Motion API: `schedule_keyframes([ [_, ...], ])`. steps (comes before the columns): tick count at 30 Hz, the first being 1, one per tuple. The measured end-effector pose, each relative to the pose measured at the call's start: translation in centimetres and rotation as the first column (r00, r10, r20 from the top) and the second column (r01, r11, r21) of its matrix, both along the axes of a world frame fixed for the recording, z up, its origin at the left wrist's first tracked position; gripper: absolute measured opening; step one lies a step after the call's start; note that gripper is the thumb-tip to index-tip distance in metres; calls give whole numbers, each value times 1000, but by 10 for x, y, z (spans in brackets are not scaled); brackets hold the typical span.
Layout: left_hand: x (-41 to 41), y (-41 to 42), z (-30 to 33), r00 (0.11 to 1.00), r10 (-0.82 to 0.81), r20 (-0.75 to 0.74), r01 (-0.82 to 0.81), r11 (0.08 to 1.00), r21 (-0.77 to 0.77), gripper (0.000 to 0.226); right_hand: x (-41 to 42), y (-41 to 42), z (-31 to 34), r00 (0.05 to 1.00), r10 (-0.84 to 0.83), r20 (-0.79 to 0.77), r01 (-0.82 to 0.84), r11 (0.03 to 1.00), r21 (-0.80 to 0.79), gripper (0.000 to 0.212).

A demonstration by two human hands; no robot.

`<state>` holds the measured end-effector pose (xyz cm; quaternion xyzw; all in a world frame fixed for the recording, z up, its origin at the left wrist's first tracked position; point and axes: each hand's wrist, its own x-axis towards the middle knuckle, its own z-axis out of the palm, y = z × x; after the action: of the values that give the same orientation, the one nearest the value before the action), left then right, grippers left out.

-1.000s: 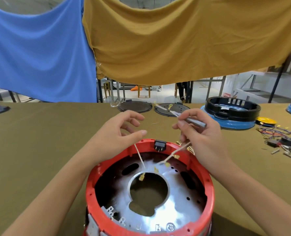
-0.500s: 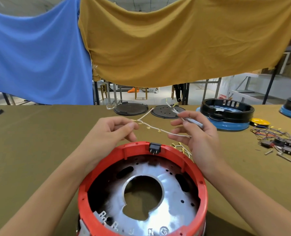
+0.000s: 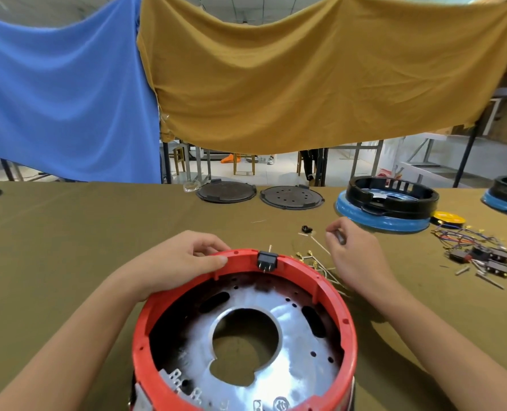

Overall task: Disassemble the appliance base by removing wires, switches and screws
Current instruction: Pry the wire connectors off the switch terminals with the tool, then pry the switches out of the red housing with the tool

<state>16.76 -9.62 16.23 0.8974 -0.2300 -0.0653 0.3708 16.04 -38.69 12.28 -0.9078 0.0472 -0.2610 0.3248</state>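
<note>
The red base [image 3: 243, 330] sits at the table's [image 3: 68, 232] near edge. The left hand [image 3: 184, 259] pinches its far rim beside the black switch [image 3: 266, 260]. The right hand [image 3: 350, 247], curled around a thin metal tool [image 3: 339, 236], hovers over loose wires [image 3: 317, 262] just beyond the base. Next, I judge, is the switch: steady the rim firmly, and press its tabs evenly so the plastic doesn't crack.

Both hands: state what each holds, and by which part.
Left hand grips the red base by its far rim. Right hand holds a thin metal tool; which part is hidden.
</note>
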Motion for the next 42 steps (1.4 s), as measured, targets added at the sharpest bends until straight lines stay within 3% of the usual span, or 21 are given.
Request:
schedule_keyframes([
  [5,2,0,-2,999,19,41,-17,999,-44,13,-13,6,11,988,88,126,-105,985,139,4],
  [8,4,0,-2,997,49,54,-44,996,-80,10,-27,19,22,950,272,156,-311,875,371,6],
  [10,5,3,0,998,59,4,-59,996,-67,13,-33,27,27,904,417,94,-412,791,453,14],
  [12,4,9,2,994,45,-95,-46,999,-3,19,-37,33,27,844,537,6,-480,750,456,23],
  [15,2,11,4,989,24,-147,-13,997,80,18,-39,34,28,828,558,-59,-470,747,470,23],
  [23,4,-1,-5,998,30,-47,-31,999,-34,17,-37,27,31,896,444,1,-440,889,130,8],
  [28,7,-3,-11,998,51,-27,-52,996,-66,16,-41,30,32,859,506,76,-512,851,118,29],
  [33,4,-3,-5,984,29,178,-21,999,-48,13,-42,36,39,827,559,58,-561,812,163,26],
  [37,0,-4,3,982,6,191,17,993,-119,27,-40,61,51,795,605,35,-602,783,158,19],
  [42,-7,-13,2,985,-102,140,144,931,-336,43,-34,94,55,742,670,-7,-658,731,179,10],
])
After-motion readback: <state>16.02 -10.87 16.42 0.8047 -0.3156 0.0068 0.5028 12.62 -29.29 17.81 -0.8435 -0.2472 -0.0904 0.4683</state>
